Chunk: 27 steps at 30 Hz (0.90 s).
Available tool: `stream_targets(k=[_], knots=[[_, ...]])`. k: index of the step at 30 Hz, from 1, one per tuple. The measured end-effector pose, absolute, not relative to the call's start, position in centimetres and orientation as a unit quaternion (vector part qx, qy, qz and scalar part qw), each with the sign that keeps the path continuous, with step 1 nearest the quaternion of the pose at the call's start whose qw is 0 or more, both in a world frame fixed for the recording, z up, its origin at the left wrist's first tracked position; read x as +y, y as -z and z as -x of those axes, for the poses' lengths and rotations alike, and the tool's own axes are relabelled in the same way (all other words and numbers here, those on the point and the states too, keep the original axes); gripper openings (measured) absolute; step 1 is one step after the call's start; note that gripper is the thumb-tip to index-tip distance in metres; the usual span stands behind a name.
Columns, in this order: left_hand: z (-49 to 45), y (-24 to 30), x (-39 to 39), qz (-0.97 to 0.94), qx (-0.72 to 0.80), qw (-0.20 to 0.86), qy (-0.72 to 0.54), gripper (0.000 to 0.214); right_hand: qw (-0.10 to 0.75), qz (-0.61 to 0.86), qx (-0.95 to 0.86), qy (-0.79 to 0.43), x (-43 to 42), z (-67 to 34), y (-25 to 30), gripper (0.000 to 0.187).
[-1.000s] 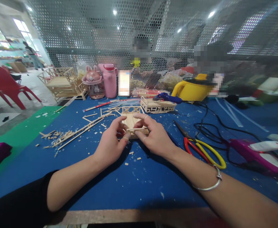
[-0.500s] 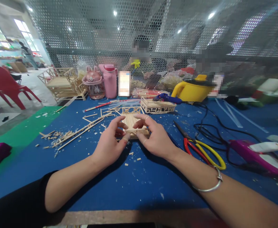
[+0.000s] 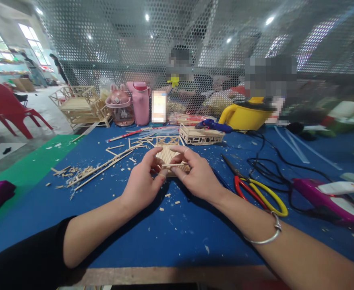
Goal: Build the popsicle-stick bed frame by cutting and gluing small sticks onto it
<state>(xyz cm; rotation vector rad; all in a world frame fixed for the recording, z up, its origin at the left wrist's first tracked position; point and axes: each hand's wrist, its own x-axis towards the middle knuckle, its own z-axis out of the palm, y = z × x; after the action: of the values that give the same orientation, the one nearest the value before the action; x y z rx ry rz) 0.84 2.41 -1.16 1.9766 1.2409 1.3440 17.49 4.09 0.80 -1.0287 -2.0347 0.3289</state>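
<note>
A thin wooden stick point(image 3: 174, 165) lies crosswise between my fingertips, over the near part of a small platform point(image 3: 165, 152) made of wooden sticks laid side by side. My left hand point(image 3: 143, 176) pinches the stick's left end between thumb and fingers. At its right end, my right hand point(image 3: 198, 173) is closed on it in the same way. A low railing with crossed sticks point(image 3: 167, 140) stands along the platform's far edge. My fingers hide both sides of the platform, and whether the stick touches it I cannot tell.
Scissors point(image 3: 249, 185) with red and yellow handles lie right of my hands, near a black cord and a purple tool point(image 3: 329, 199). Stick offcuts point(image 3: 74, 174) lie left. Behind are a blue glue gun point(image 3: 213, 125) on a stick model, a yellow pot point(image 3: 246, 114) and a pink flask point(image 3: 140, 104).
The stick between my fingers now shows more plainly, with its right end tipped slightly up. Both hands stay almost where they were. Another person has come into view at the far left.
</note>
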Motion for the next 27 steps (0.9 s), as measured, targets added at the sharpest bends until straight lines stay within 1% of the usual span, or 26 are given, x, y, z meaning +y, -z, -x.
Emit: stream_targets(k=[10, 15, 18, 22, 27], knots=[[-0.9, 1.12, 2.33, -0.711, 0.452, 0.228, -0.488, 0.051, 0.408, 0.411, -0.803, -0.141, 4.07, -17.47, -0.72, 0.044], [-0.85, 0.96, 2.02, -0.717, 0.441, 0.234, -0.486, 0.055, 0.407, 0.407, -0.804, -0.151, 3.95, -17.55, -0.72, 0.046], [-0.59, 0.98, 1.81, -0.722, 0.438, 0.234, -0.482, 0.058, 0.407, 0.393, -0.812, -0.143, 3.86, -17.66, -0.78, 0.052], [-0.26, 1.08, 1.76, -0.73, 0.438, 0.218, -0.477, 0.061, 0.403, 0.393, -0.821, -0.096, 3.69, -17.75, -1.01, 0.061], [-0.49, 1.15, 2.05, -0.728, 0.446, 0.208, -0.477, 0.056, 0.392, 0.405, -0.821, -0.092, 3.53, -17.52, -1.31, 0.049]])
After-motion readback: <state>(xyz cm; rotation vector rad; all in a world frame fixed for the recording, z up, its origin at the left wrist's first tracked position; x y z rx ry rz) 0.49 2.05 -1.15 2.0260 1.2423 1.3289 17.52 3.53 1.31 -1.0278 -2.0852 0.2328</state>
